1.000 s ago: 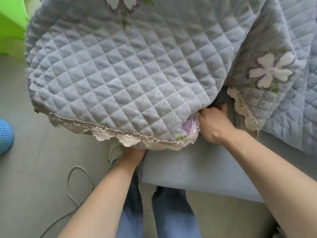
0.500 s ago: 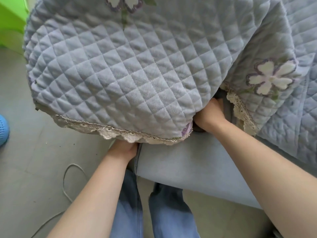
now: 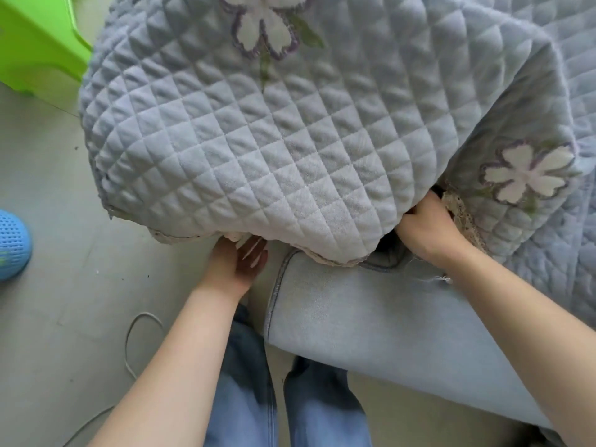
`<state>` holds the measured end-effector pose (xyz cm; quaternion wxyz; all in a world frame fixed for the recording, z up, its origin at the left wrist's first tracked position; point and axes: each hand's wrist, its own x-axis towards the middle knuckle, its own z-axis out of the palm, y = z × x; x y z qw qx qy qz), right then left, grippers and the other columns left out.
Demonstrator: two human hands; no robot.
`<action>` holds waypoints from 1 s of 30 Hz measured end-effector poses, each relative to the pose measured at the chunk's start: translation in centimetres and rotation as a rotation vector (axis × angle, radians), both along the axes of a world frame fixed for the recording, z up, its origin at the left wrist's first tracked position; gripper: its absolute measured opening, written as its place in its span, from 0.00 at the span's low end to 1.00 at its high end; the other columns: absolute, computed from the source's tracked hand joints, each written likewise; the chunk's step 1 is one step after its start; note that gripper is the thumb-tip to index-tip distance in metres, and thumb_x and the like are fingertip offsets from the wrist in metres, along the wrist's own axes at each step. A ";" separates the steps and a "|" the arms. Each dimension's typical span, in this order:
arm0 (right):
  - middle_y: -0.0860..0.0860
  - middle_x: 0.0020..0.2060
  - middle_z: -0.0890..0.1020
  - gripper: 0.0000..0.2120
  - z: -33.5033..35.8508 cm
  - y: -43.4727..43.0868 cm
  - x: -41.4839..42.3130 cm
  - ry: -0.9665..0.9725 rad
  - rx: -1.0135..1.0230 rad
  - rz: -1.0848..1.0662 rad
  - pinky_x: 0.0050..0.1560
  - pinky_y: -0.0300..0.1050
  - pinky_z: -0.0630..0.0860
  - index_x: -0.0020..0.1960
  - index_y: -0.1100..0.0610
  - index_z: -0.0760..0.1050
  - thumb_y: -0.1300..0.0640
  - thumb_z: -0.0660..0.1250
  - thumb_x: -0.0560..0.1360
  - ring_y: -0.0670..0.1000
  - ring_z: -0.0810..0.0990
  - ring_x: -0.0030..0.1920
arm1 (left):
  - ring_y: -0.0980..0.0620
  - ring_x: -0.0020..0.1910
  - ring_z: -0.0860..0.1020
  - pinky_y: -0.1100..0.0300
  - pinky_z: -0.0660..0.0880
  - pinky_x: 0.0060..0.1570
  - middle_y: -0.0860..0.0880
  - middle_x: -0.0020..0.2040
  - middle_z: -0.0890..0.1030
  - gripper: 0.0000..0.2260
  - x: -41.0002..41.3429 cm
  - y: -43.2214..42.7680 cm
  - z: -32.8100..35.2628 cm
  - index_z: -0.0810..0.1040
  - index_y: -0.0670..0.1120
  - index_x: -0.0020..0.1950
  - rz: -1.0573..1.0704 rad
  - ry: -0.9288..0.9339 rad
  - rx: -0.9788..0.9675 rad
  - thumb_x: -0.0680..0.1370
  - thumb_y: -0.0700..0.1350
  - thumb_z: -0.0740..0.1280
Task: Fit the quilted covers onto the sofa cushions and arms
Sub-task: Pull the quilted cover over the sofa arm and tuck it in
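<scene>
A blue-grey quilted cover (image 3: 274, 150) with a white flower patch is draped over the sofa arm and hangs down its front. Its lace hem is folded under at the bottom. My left hand (image 3: 237, 266) reaches up under that lower edge, palm turned toward me, fingers fairly straight against the hem. My right hand (image 3: 425, 230) is at the cover's right corner, fingers pushed into the dark gap beside the arm and gripping the cover's edge; the fingertips are hidden. A second quilted cover (image 3: 529, 175) with lace trim lies on the seat to the right. The plain blue sofa front (image 3: 371, 317) shows below.
A bright green plastic stool (image 3: 35, 50) stands at the top left. A blue perforated slipper (image 3: 13, 246) lies at the left edge. A thin grey cable (image 3: 129, 343) loops on the grey floor by my jeans-clad legs (image 3: 245, 382).
The lace hem that hung along the cover's bottom edge has been tucked under. My left hand has come into view under the hem. My right hand has gone deeper into the gap.
</scene>
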<state>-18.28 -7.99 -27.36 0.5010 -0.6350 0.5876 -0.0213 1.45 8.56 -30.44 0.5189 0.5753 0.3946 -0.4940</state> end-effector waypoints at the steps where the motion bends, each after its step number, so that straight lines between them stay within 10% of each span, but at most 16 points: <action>1: 0.51 0.39 0.83 0.06 1.1 0.2 -0.2 -0.089 0.017 -0.227 0.40 0.44 0.73 0.41 0.58 0.77 0.60 0.62 0.72 0.46 0.78 0.40 | 0.46 0.57 0.76 0.59 0.73 0.44 0.45 0.54 0.78 0.09 1.1 0.5 1.2 0.73 0.46 0.52 0.091 -0.073 0.041 0.82 0.44 0.55; 5: 0.49 0.45 0.85 0.19 5.6 -0.6 1.3 -0.297 0.065 -0.735 0.41 0.45 0.76 0.52 0.55 0.80 0.43 0.62 0.72 0.48 0.83 0.44 | 0.49 0.55 0.71 0.65 0.67 0.43 0.44 0.65 0.73 0.16 5.1 -0.1 7.9 0.70 0.44 0.65 0.242 -0.751 0.519 0.79 0.48 0.59; 8: 0.51 0.51 0.83 0.23 7.5 -1.3 4.3 -0.161 0.072 -0.678 0.54 0.51 0.78 0.57 0.58 0.78 0.41 0.64 0.74 0.52 0.81 0.53 | 0.47 0.69 0.62 0.63 0.60 0.61 0.47 0.72 0.64 0.27 5.4 -3.1 11.4 0.63 0.47 0.73 -0.347 -1.265 0.495 0.77 0.56 0.62; 12: 0.51 0.51 0.82 0.26 9.5 -2.0 5.0 -0.144 0.092 -0.647 0.58 0.55 0.75 0.56 0.57 0.79 0.37 0.60 0.71 0.53 0.79 0.54 | 0.44 0.67 0.63 0.46 0.61 0.62 0.48 0.67 0.69 0.25 7.6 -7.0 12.1 0.70 0.52 0.67 -0.970 -1.324 0.604 0.74 0.61 0.65; 19: 0.52 0.46 0.79 0.15 8.8 -2.6 4.8 0.099 -0.208 -0.325 0.46 0.44 0.68 0.47 0.57 0.74 0.44 0.63 0.75 0.53 0.77 0.48 | 0.43 0.52 0.75 0.52 0.65 0.52 0.44 0.48 0.78 0.06 11.0 -7.6 12.0 0.77 0.46 0.46 -1.092 -1.530 0.416 0.76 0.48 0.67; 30: 0.54 0.48 0.78 0.13 8.3 -9.8 8.6 0.099 -0.470 -0.385 0.55 0.46 0.69 0.50 0.61 0.74 0.52 0.60 0.78 0.53 0.75 0.49 | 0.41 0.46 0.75 0.55 0.65 0.46 0.37 0.48 0.79 0.09 14.9 -13.2 13.7 0.76 0.37 0.48 -1.134 -1.769 0.223 0.77 0.43 0.64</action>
